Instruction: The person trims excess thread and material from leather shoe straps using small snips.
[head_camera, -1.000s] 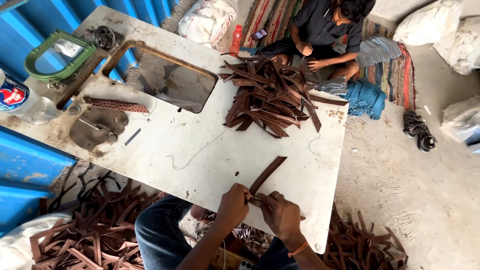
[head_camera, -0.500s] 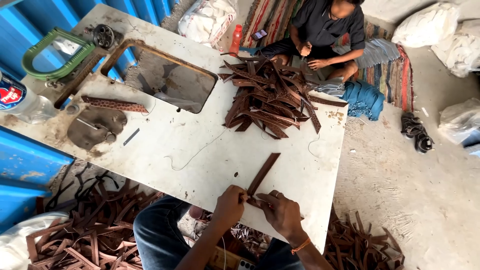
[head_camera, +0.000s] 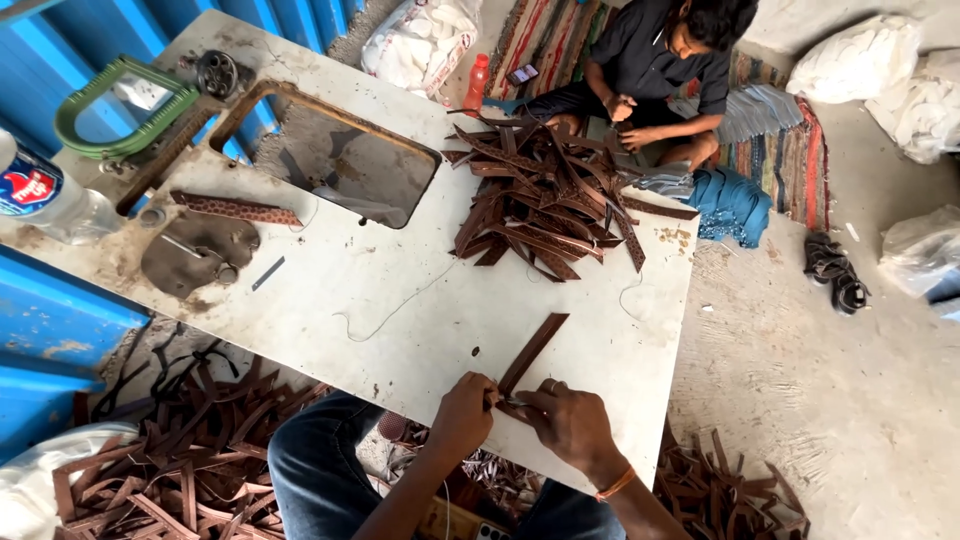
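My left hand (head_camera: 463, 412) and my right hand (head_camera: 570, 423) meet at the near edge of the white table (head_camera: 350, 290). Both pinch the near end of a brown leather strap (head_camera: 533, 352), which lies on the table and points away to the upper right. A second short brown piece shows between my fingertips, partly hidden. A large heap of similar brown straps (head_camera: 545, 205) lies on the far side of the table, well beyond my hands.
The table has a rectangular cut-out (head_camera: 340, 165). A patterned strap (head_camera: 235, 208), a grey leather piece (head_camera: 195, 255), a green frame (head_camera: 120, 105) and a plastic bottle (head_camera: 45, 195) sit at the left. More straps litter the floor (head_camera: 160, 470). Another person (head_camera: 650, 70) sits beyond the table.
The strap in my hands has swung slightly, its far end now pointing more to the right. My hands stayed at the table's near edge.
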